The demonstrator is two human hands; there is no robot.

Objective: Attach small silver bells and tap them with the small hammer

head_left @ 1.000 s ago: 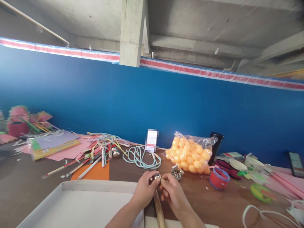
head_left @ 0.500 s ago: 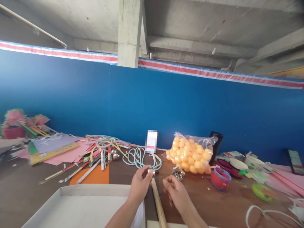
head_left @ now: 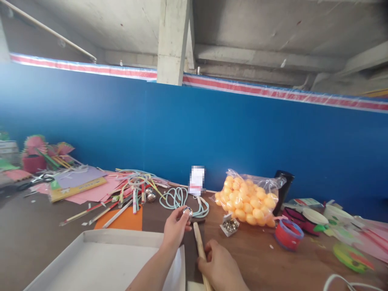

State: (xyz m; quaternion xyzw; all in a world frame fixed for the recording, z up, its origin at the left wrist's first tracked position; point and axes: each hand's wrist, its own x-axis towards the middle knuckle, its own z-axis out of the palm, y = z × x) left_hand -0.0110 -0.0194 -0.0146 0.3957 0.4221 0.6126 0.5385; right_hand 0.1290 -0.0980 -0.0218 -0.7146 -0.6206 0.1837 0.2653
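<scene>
A shiny silver ball (head_left: pixel 188 213) is pinched between the thumb and fingers of my left hand (head_left: pixel 176 227), above the far end of the white tray. My right hand (head_left: pixel 220 262) is closed around a pale wooden stick (head_left: pixel 199 238), which lies lengthwise on the table just right of the tray; something dark at its far end is too unclear to name. Beyond my right hand sits a small open box of metal tacks or similar bits (head_left: pixel 229 226). Two more silver balls (head_left: pixel 150 195) rest farther back on the left.
The white tray (head_left: pixel 87 238) takes up the near left. A coiled light-blue cord (head_left: pixel 174 199) lies behind my hands. At right stand a bag of orange balls (head_left: pixel 247 200), a black cylinder (head_left: pixel 283 188) and a red-and-blue roll (head_left: pixel 289 234). Paper and scissors (head_left: pixel 42 178) lie left.
My right hand has come down and toward me from near the small box and closed on the wooden stick. My left hand still holds the ball, slightly farther left. The view has turned slightly left.
</scene>
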